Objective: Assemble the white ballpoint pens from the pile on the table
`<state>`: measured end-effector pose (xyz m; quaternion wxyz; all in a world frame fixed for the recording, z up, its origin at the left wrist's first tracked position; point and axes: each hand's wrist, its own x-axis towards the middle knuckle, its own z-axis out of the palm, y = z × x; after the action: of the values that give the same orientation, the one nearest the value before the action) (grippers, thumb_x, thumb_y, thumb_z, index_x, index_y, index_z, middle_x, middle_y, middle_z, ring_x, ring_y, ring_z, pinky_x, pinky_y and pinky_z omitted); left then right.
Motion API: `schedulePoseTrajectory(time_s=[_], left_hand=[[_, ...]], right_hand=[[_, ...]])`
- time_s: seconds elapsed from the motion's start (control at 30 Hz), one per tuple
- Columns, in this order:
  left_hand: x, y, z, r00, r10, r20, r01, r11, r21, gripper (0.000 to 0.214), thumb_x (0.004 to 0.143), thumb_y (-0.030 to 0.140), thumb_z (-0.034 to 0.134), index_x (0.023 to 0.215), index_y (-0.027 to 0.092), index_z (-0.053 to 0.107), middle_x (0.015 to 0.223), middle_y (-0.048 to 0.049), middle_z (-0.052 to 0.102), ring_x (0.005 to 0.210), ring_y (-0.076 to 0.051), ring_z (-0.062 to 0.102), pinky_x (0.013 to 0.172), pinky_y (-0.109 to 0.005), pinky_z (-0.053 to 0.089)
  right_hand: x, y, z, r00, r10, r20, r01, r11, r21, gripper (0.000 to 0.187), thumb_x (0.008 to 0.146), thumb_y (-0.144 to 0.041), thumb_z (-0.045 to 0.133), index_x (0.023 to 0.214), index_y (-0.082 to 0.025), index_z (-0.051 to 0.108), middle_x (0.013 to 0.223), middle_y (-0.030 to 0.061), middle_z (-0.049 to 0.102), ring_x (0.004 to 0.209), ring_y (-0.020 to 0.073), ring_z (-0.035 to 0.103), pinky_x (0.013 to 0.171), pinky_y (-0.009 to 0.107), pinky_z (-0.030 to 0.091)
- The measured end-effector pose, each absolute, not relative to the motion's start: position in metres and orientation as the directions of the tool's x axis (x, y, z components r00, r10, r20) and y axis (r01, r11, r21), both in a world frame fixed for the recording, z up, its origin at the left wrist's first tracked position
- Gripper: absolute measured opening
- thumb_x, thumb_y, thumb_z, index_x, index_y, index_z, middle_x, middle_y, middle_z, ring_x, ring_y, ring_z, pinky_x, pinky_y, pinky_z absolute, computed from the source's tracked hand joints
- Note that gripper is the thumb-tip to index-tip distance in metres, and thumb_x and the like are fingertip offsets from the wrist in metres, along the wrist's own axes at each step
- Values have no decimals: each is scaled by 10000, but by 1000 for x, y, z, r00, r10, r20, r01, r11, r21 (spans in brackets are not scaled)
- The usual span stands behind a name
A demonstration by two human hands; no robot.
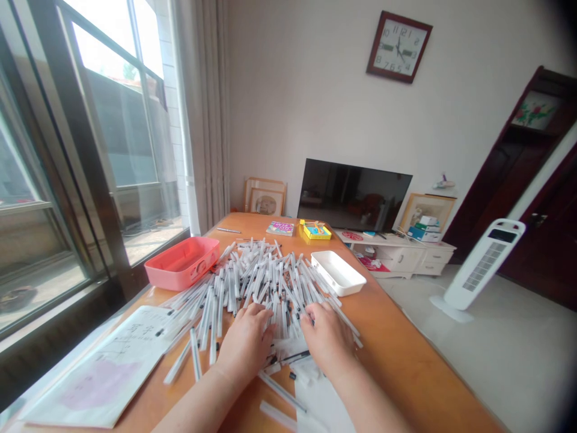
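A wide heap of slim pens (pixel 265 273) with translucent white barrels and black ends is spread over the wooden table. At the heap's near side, my left hand (pixel 246 340) lies palm down with its fingers curled in. Just right of it, my right hand (pixel 329 337) is also closed, fingertips bent toward the pens. Whatever either hand holds is hidden beneath the fingers. Between the wrists lies a dark, thin pen (pixel 291 359), with a small black cap (pixel 293 376) below it. Loose pens (pixel 282 391) lie nearer to me, partly over a white sheet (pixel 320 403).
A red plastic box (pixel 169 278) stands left of the heap, a white tray (pixel 350 290) right. An open booklet (pixel 90 373) lies at front left. Farther back are a yellow box (pixel 315 234), a small colourful book (pixel 280 228) and a single pen (pixel 229 230). The table's edge (pixel 419 343) slopes away right.
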<state>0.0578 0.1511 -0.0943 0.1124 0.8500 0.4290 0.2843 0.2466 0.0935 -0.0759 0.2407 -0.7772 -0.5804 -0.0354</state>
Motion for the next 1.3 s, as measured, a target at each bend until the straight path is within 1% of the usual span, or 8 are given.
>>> schedulePoseTrajectory(time_s=[0.37, 0.57, 0.67, 0.8, 0.9, 1.0, 1.13, 1.3], left_hand=[[57, 148, -92, 526, 770, 361, 597, -637, 488, 264, 907, 227, 507, 1094, 249, 692, 1142, -104, 626, 1051, -246, 602, 919, -346, 448], [56, 148, -89, 457, 772, 441, 570, -635, 521, 255, 917, 276, 519, 1080, 256, 714, 1194, -114, 634, 1107, -283, 566, 984, -415, 405], [60, 148, -86, 326, 820, 469, 435, -571, 696, 253, 918, 352, 552, 1074, 241, 716, 1127, -113, 660, 1086, -280, 577, 976, -405, 405], [65, 147, -75, 240, 959, 152, -31, -149, 988, 392, 872, 483, 625, 1130, 191, 676, 1053, -105, 690, 855, -206, 634, 713, -298, 473], [63, 145, -65, 366, 930, -1, -353, 140, 925, 407, 881, 464, 636, 1173, 181, 646, 1102, -104, 683, 724, -123, 600, 593, -228, 433], [62, 142, -61, 410, 912, -11, -488, 229, 842, 332, 875, 391, 674, 1119, 167, 655, 1084, -104, 685, 718, -97, 597, 602, -200, 443], [64, 143, -67, 370, 928, -29, -506, 228, 832, 256, 862, 359, 700, 1002, 148, 665, 1025, -97, 693, 719, -95, 610, 646, -200, 485], [68, 146, -74, 302, 951, -67, -502, 218, 837, 247, 833, 353, 733, 944, 146, 659, 994, -85, 693, 703, -90, 615, 650, -195, 511]], right_hand=[[240, 141, -76, 369, 893, 257, 913, -298, -278, 187, 846, -332, 578, 823, -199, 706, 917, 110, 693, 804, 234, 650, 643, 306, 351], [252, 129, -60, 397, 880, 262, 869, -269, -416, 227, 857, -338, 540, 723, -207, 668, 833, 86, 687, 748, 218, 613, 604, 298, 321], [253, 115, -52, 383, 893, 238, 815, -206, -541, 273, 877, -375, 514, 703, -206, 640, 724, 43, 658, 687, 188, 579, 579, 279, 331], [243, 95, -51, 221, 975, 38, 443, -65, -894, 311, 909, -426, 501, 794, -172, 640, 691, -2, 593, 589, 112, 499, 523, 217, 329], [236, 85, -56, 5, 990, -141, -18, -141, -990, 298, 881, -445, 591, 847, -151, 635, 716, -13, 558, 538, 65, 408, 464, 184, 209], [235, 81, -63, -95, 979, -183, -167, -197, -966, 321, 873, -463, 630, 858, -143, 619, 715, -11, 546, 522, 53, 384, 442, 192, 121], [235, 83, -68, -63, 988, -142, -114, -149, -982, 327, 897, -479, 607, 866, -153, 608, 715, -14, 555, 541, 63, 406, 461, 184, 193], [232, 88, -71, 85, 990, 114, 242, 91, -966, 234, 877, -397, 641, 821, -174, 600, 698, -27, 549, 644, 114, 492, 594, 224, 383]])
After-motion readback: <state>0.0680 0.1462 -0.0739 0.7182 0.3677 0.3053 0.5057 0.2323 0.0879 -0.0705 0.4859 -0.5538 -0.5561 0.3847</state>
